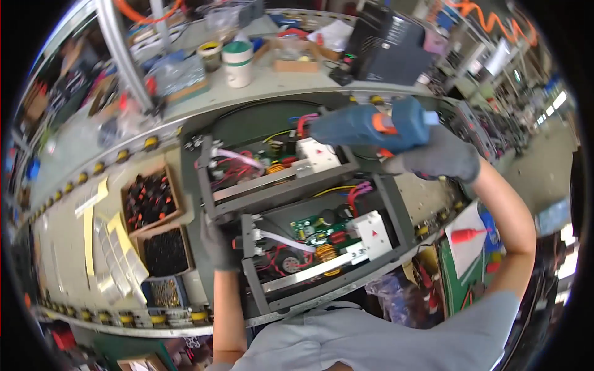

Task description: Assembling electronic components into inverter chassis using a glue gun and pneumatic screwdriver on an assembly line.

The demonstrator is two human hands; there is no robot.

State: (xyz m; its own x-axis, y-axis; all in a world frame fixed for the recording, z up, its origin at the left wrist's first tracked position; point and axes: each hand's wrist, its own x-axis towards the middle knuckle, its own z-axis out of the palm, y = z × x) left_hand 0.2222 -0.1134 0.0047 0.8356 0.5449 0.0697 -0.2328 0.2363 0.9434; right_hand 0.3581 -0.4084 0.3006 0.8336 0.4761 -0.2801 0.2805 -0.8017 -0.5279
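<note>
My right hand (442,154), in a grey glove, is closed round a blue cordless drill (356,127) with orange parts. The drill lies sideways over the far right corner of the far metal case (278,196); its tip is blurred. This dark, open case holds red wires, a copper coil and a white bracket (318,154). A similar near case (325,290) sits closer to me, with a green circuit board (306,227) inside. My left hand (218,244), also gloved, is against the left ends of the two cases. Its fingers are partly hidden and blurred.
Left of the cases stand a box of black and orange parts (178,191), a box of black parts (139,247) and a blue bin of screws (179,290). Yellow-edged strips (90,241) lie farther left. A white cup (238,73) and a black machine (396,46) stand behind.
</note>
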